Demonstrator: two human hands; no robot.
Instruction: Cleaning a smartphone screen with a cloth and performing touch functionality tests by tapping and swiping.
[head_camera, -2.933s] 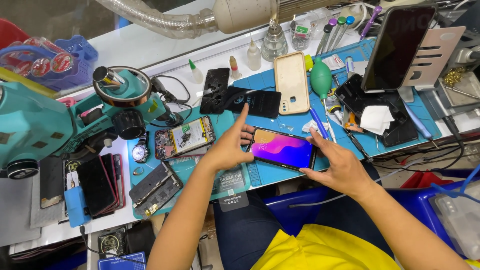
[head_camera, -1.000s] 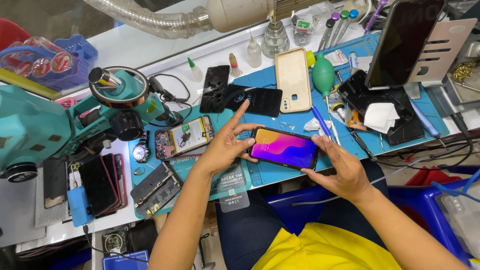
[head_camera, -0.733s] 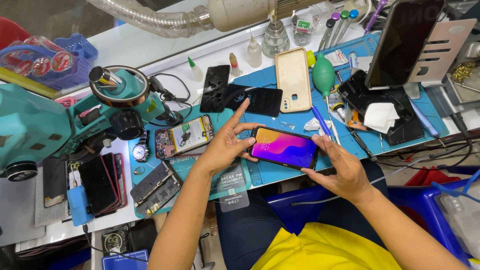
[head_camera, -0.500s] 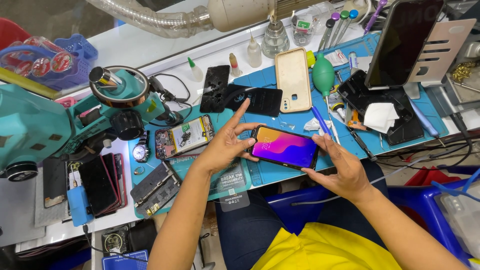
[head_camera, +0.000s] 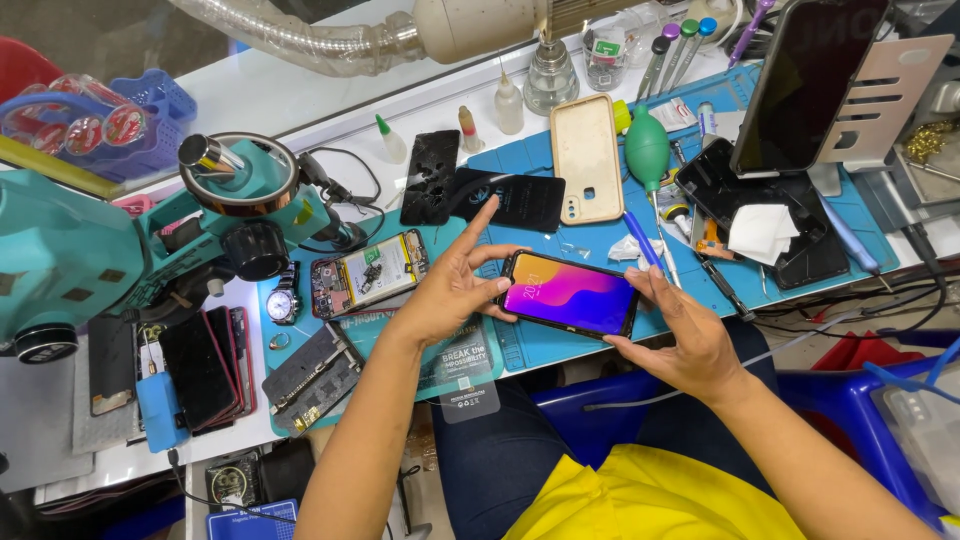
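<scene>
I hold a smartphone (head_camera: 570, 294) with a lit orange-to-purple screen flat over the front edge of the blue work mat (head_camera: 600, 240). My left hand (head_camera: 452, 290) grips its left end, index finger raised and pointing away. At the phone's right end, my right hand (head_camera: 682, 335) clamps the edge between thumb and fingers.
An opened phone with bare circuit board (head_camera: 369, 272) lies left of my left hand, with a wristwatch (head_camera: 282, 303) beside it. A teal microscope (head_camera: 120, 250), beige phone case (head_camera: 586, 158), green air blower (head_camera: 647, 150), white cloth (head_camera: 760, 232) and propped dark phone (head_camera: 808, 80) stand around.
The lit phone has shifted slightly toward me and to the right with both hands since the earliest frame; over the last second nothing visibly moved.
</scene>
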